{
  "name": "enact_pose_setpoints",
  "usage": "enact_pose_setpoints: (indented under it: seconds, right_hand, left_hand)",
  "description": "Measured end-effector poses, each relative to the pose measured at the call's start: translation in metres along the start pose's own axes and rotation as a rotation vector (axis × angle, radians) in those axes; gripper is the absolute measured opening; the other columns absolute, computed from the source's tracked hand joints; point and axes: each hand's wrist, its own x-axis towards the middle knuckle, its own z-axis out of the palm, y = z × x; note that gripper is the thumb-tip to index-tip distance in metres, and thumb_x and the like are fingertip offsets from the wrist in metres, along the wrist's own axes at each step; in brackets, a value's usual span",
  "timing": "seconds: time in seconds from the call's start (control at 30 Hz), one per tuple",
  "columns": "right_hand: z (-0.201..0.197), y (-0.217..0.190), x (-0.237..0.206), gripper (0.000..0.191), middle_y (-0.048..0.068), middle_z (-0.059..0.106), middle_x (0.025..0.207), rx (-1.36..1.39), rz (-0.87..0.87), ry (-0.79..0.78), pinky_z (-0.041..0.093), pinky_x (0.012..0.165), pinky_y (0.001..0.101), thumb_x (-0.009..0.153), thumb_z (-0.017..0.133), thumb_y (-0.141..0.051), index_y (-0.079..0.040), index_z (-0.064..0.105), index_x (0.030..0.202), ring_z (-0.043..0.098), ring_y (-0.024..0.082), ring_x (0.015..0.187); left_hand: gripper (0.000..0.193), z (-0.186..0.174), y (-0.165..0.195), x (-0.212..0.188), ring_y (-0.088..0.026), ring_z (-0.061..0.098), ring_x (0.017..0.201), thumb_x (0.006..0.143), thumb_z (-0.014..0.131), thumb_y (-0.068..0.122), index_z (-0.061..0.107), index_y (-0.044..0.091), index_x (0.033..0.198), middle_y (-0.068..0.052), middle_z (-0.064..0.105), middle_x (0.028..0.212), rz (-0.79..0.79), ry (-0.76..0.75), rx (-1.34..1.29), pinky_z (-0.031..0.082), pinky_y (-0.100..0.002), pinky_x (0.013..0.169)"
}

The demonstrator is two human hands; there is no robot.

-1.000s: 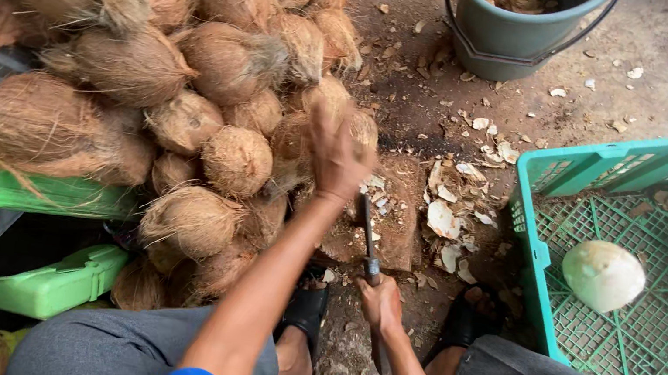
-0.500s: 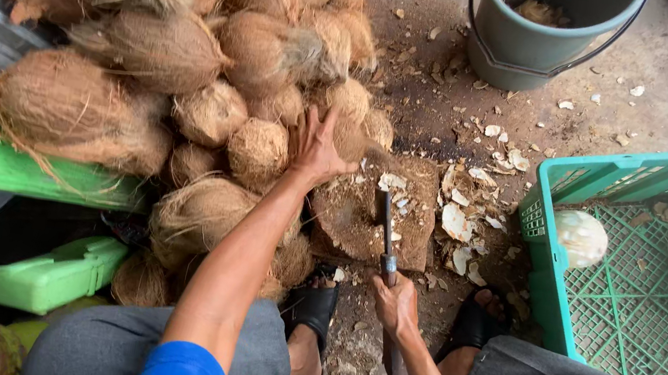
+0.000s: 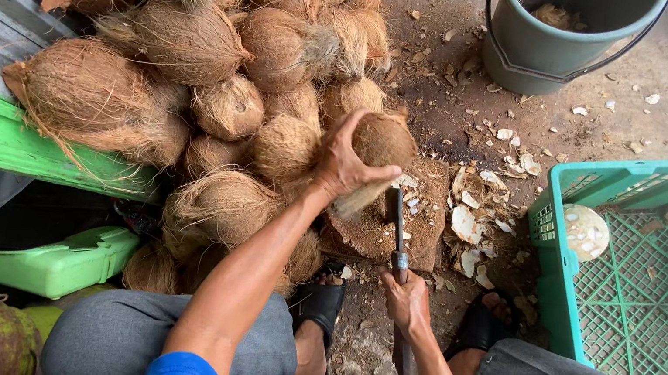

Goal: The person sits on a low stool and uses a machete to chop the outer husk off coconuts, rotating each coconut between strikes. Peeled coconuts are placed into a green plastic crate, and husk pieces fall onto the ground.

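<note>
Coconut pile [image 3: 194, 61]: heaped just left of your chopping block [image 3: 386, 222].
Crate [image 3: 645, 287]: green, right of the block, one peeled coconut [image 3: 585, 232] inside.
Bucket [image 3: 560, 32]: beyond the block.
Left hand [image 3: 342, 162]: you grip a husked coconut [image 3: 383, 140] above the block.
Right hand [image 3: 405, 300]: clenched on the knife [image 3: 397, 237], blade over the block.

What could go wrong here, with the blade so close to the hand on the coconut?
The left hand grips the coconut just beside the knife held by the right hand, so a glancing cut might reach its fingers. Feet in sandals flank the chopping block, where a slipping blade could land.
</note>
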Motion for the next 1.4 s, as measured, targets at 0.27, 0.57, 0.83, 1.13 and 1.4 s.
enact_pose_setpoints:
  seconds: [0.27,0.57,0.83,1.13,1.4]
  right_hand:
    - [-0.018,-0.004,0.005,0.044,0.002,0.052,0.057,0.088,-0.114,0.019,0.041,0.038,0.0344,0.093,0.066,-0.049,-0.012,0.053,0.073,0.044,0.013,0.042]
    - [-0.022,-0.011,0.007,0.045,0.003,0.052,0.056,0.083,-0.067,0.012,0.041,0.038,0.0342,0.092,0.067,-0.050,-0.014,0.048,0.072,0.044,0.014,0.041]
    - [-0.044,-0.021,0.009,0.033,0.002,0.054,0.057,0.253,-0.094,0.077,0.038,0.040,0.0346,0.091,0.070,-0.039,-0.008,0.064,0.081,0.044,0.015,0.042]
    - [-0.104,-0.101,-0.061,0.026,0.002,0.058,0.065,0.008,-0.398,0.429,0.047,0.051,0.0306,0.095,0.070,-0.030,-0.006,0.061,0.100,0.056,0.012,0.055]
    - [-0.116,-0.150,-0.137,0.014,-0.006,0.050,0.066,0.306,-0.640,0.317,0.037,0.045,0.0234,0.104,0.060,-0.024,-0.011,0.058,0.111,0.046,0.004,0.053]
  left_hand:
    - [0.113,0.024,0.010,-0.010,-0.036,0.060,0.134,0.063,0.087,0.070,0.047,0.008,0.148,-0.020,0.057,0.146,0.231,0.091,-0.113,0.049,-0.055,0.114]
    - [0.113,0.021,-0.013,-0.013,-0.033,0.059,0.136,0.064,0.085,0.074,0.048,0.007,0.149,-0.019,0.057,0.146,0.181,0.159,-0.085,0.049,-0.054,0.117]
    - [0.116,0.006,0.008,-0.043,-0.033,0.053,0.139,0.050,0.087,0.067,0.042,0.025,0.149,-0.015,0.048,0.151,0.162,-0.193,-0.001,0.044,-0.058,0.115]
    - [0.135,0.051,-0.030,-0.090,-0.041,0.032,0.150,0.061,0.070,0.082,0.016,0.013,0.164,-0.023,0.030,0.164,0.070,-0.096,0.230,0.022,-0.063,0.117]
    - [0.097,0.072,-0.039,-0.105,-0.030,0.068,0.098,0.081,0.025,0.088,0.046,0.016,0.142,-0.015,0.061,0.128,-0.699,0.240,0.142,0.057,-0.048,0.073]
